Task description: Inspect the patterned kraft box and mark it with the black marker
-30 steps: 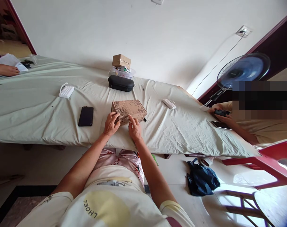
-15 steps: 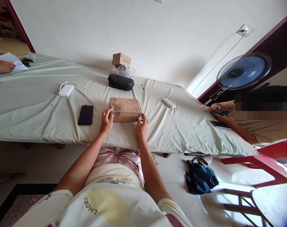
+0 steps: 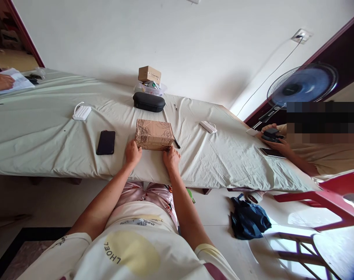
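A brown cardboard box (image 3: 154, 134) printed with dark line patterns lies flat on the table covered by a pale green cloth (image 3: 48, 136). My left hand (image 3: 133, 152) rests at the box's near left corner with its fingers curled against it. At the near right corner my right hand (image 3: 171, 157) touches the box's lower edge, its fingers bent. A black pen (image 3: 177, 144) pokes out beside the box's right end. Neither hand lifts the box.
A black phone (image 3: 105, 142) lies left of the box, a white object (image 3: 81, 112) farther left. Behind it are a black case (image 3: 149, 102), a tub and a small carton (image 3: 149, 74). Another person's hands (image 3: 274, 142) hold a dark device at right; a fan (image 3: 303, 83) spins behind.
The box was turned from skewed to square on the cloth and set down. Both my hands slid from its ends to its near lower corners.
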`<state>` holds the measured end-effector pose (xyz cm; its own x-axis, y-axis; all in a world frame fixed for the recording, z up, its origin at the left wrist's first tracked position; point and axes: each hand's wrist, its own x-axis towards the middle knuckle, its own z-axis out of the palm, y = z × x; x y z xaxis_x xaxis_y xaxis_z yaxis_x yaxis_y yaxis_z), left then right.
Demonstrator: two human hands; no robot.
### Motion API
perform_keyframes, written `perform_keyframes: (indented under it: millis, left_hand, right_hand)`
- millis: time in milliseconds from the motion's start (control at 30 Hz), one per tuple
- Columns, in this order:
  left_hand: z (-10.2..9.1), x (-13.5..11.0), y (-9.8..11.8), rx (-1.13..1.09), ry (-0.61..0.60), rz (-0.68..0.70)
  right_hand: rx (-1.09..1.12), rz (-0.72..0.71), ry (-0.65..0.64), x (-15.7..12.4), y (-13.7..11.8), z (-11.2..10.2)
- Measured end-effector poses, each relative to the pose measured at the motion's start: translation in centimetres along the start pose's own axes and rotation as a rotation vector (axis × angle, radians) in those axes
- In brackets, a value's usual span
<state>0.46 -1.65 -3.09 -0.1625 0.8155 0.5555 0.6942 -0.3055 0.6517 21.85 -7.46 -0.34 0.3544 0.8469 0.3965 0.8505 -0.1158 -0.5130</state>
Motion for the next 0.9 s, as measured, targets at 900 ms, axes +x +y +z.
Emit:
perform_keyframes:
  millis: [900]
  left_hand:
    - [-2.2, -0.6, 3.8, -0.042, 0.025, 0.003]
  right_hand:
    - [0.324, -0.183, 0.228, -0.3, -0.9, 0.2]
